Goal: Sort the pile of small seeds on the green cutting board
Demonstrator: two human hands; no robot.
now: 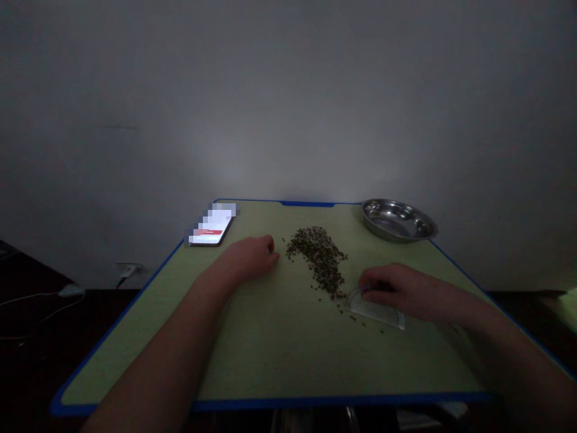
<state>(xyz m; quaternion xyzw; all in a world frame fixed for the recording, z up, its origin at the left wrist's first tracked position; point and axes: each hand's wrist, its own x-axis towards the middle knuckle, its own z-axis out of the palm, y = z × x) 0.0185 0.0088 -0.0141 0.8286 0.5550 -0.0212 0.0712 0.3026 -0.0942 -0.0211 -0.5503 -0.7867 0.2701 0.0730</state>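
A loose pile of small dark seeds or beans lies in the middle of a pale green table. My left hand rests on the table just left of the pile, its fingers curled in with nothing visible inside. My right hand lies right of the pile, its fingers closed on the top edge of a small clear plastic bag that lies flat on the table. A few stray seeds sit near the bag's mouth.
An empty steel bowl stands at the far right corner. A lit phone lies at the far left edge. The table has a blue rim and stands against a grey wall. Cables lie on the dark floor at left.
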